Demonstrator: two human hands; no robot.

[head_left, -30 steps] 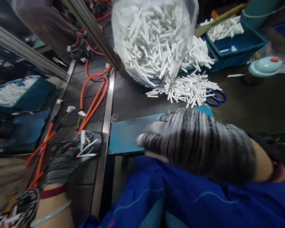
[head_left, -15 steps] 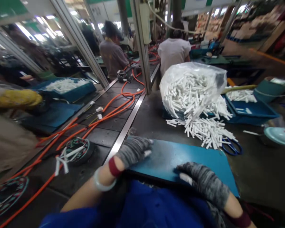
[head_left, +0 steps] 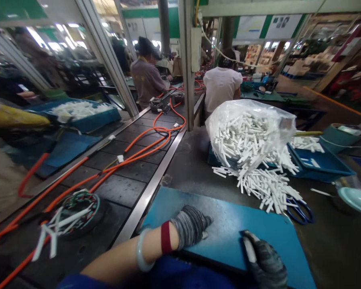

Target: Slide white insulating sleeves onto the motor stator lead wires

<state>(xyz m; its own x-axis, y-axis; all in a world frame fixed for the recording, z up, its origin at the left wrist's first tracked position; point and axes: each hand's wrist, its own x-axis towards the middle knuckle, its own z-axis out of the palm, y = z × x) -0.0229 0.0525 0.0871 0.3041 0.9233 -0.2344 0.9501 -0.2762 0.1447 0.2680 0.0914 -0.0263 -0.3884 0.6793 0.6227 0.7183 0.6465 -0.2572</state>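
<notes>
Dark bench (head_left: 186, 160) with a blue mat (head_left: 228, 218), loose white tubes (head_left: 264, 188), blue-handled scissors (head_left: 311, 214) and a blue bin (head_left: 321, 172)

A factory workshop: conveyor line (head_left: 128, 185), co-workers (head_left: 221, 86) at benches (head_left: 272, 96), bins (head_left: 327, 171) of white tubes (head_left: 307, 143).

Between the left hand (head_left: 189, 226) and right hand (head_left: 264, 261), a bare strip of blue mat (head_left: 225, 224) leaves room to pass. Beyond it, loose white tubes (head_left: 264, 188) and a bulging plastic bag (head_left: 278, 120) block the way — scissors (head_left: 301, 211) at their right edge. Leftward, past a flat metal rail (head_left: 147, 196), orange cables (head_left: 142, 151) and a wire coil (head_left: 96, 200) crowd the conveyor (head_left: 123, 186).
</notes>
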